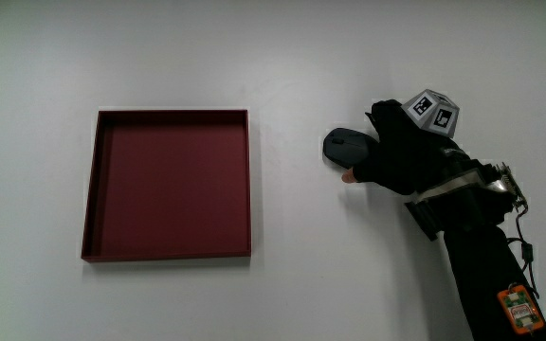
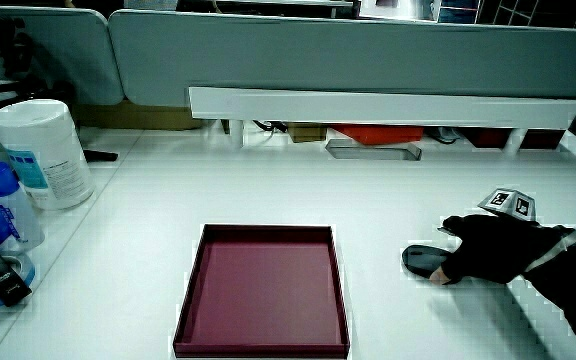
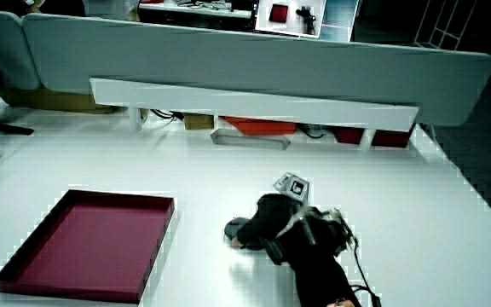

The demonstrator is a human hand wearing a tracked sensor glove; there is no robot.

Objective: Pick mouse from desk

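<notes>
A dark grey mouse [image 1: 341,145] lies on the white desk beside the dark red tray [image 1: 169,254]. The gloved hand [image 1: 396,156] rests over the part of the mouse nearest the forearm, its fingers curled around it and a bare thumb tip against the mouse's side. The patterned cube [image 1: 432,109] sits on the back of the hand. Both side views show the mouse [image 2: 423,261] [image 3: 235,230] still touching the desk, half covered by the hand [image 2: 493,248] [image 3: 271,220].
The shallow square tray [image 2: 263,231] [image 3: 157,246] holds nothing. A white canister [image 2: 40,152] and a blue-capped bottle [image 2: 2,205] stand at the table's edge. A long white shelf [image 2: 383,103] runs along the grey partition [image 2: 348,50].
</notes>
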